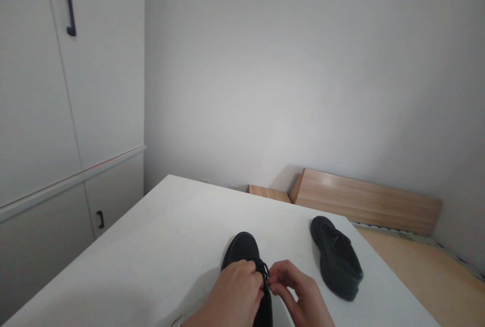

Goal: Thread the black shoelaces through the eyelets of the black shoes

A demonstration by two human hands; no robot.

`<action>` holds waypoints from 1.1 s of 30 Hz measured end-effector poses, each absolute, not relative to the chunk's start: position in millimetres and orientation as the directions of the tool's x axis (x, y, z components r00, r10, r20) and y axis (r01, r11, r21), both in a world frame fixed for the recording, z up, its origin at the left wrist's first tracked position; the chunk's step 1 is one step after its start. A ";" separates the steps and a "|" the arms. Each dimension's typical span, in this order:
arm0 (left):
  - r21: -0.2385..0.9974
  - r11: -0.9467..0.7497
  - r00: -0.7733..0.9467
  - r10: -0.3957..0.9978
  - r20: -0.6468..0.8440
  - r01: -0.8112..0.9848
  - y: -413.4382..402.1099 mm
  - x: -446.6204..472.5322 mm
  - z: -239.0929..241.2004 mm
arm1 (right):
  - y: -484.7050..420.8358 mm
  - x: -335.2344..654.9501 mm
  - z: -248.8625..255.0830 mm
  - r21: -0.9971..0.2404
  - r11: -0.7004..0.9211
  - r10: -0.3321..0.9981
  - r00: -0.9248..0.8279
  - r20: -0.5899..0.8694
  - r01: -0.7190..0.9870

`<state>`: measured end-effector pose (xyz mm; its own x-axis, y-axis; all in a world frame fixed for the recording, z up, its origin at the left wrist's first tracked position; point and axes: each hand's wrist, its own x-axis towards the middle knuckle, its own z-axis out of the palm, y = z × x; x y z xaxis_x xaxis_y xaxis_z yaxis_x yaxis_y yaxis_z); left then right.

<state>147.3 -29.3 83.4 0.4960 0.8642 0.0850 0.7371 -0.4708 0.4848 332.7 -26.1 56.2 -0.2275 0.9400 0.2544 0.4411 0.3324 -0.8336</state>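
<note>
a black shoe (242, 253) stands on the white surface (151, 256) with its toe pointing away from the person, and both hands are on its laces (265, 272). the left hand (233, 291) lies over the top of the shoe, covering the middle of it, with its fingers curled and pinching the lace at its right edge. the right hand (299, 291) is just beside the left one, on the right of the shoe, fingers bent in and closed on the lace too, so the two hands nearly touch at the knot. only the toe of this shoe shows beyond the left hand, and a strip of its side shows below, between the two wrists.

a second black shoe (337, 259) lies on the same surface to the right of the right hand and a little beyond it, apart from the hand, its toe also away from the person.

no brand mark, label or writing can be made out on either shoe.

further beyond the hands, past the far edge of the surface, light wooden boards (364, 200) lean low against the pale wall (303, 64). to the left of the left hand, well apart, stands a white cupboard (56, 114) with dark handles (68, 8).
</note>
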 end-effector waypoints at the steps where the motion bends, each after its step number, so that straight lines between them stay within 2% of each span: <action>1: 0.465 -0.467 0.499 0.864 0.063 0.752 -28.3 150.1 85.8 | -25.9 333.5 56.3 -0.837 0.328 0.941 -0.224 0.252 0.438; 6: 0.445 -0.426 0.464 0.886 0.026 0.788 -25.4 156.6 90.3 | -25.1 338.1 55.0 -0.857 0.306 0.942 -0.263 0.209 0.414; 14: 0.510 -0.404 0.437 0.897 0.061 0.759 -23.9 157.8 80.1 | -22.1 336.5 57.7 -0.876 0.326 0.930 -0.288 0.229 0.356; 18: 0.513 -0.413 0.444 0.894 0.068 0.753 -23.0 158.1 76.9 | -21.5 331.3 56.5 -0.919 0.299 0.949 -0.185 0.257 0.257; 24: 0.504 -0.395 0.450 0.893 0.014 0.768 -24.7 156.9 81.6 | -25.1 323.7 42.5 -0.939 0.245 0.969 -0.021 0.247 0.242; 27: 0.502 -0.401 0.447 0.894 0.031 0.766 -24.4 156.4 80.1 | -30.2 322.4 38.1 -0.900 0.323 0.942 -0.006 0.336 0.294; 31: 0.512 -0.386 0.431 0.902 0.035 0.767 -23.9 156.9 77.3 | -36.4 326.3 35.4 -0.737 0.547 0.829 -0.131 0.544 0.397; 33: 0.525 -0.387 0.435 0.900 0.037 0.758 -24.6 157.6 76.6 | -37.9 328.5 32.3 -0.683 0.594 0.793 -0.165 0.586 0.425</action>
<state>157.6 -24.6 76.6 0.4346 0.8999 0.0367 0.7575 -0.3873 0.5255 328.5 -37.9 32.3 -0.1655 0.7930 0.5863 0.4252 0.5937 -0.6831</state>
